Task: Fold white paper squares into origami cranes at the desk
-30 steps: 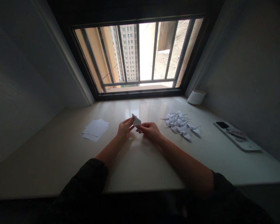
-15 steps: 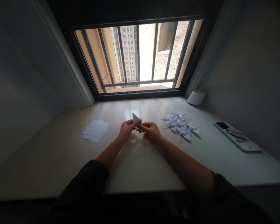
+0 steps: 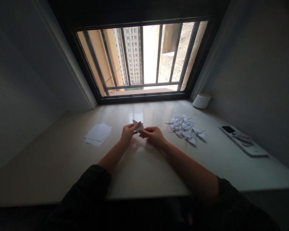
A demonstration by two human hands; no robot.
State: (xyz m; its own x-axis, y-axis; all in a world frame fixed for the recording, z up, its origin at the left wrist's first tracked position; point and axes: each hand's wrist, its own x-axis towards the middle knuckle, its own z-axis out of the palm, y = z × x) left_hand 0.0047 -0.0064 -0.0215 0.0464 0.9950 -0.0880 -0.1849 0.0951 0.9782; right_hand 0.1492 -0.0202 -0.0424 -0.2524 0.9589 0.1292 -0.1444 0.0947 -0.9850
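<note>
A small folded piece of white paper (image 3: 137, 125) is pinched between both my hands above the middle of the pale table (image 3: 144, 166). My left hand (image 3: 128, 132) grips its left side with thumb and fingers closed. My right hand (image 3: 154, 134) pinches its right end, fingers curled. A pile of several folded white paper cranes (image 3: 185, 130) lies on the table just right of my right hand. A small stack of flat white paper sheets (image 3: 98, 134) lies to the left of my left hand.
A white round container (image 3: 201, 100) stands at the back right corner below the barred window (image 3: 142, 57). A white tray-like device with a dark phone (image 3: 243, 142) lies at the right by the wall. Walls close in both sides.
The folded paper has tipped lower and flatter between my fingers, and both hands have shifted slightly left. Everything on the table stays in place.
</note>
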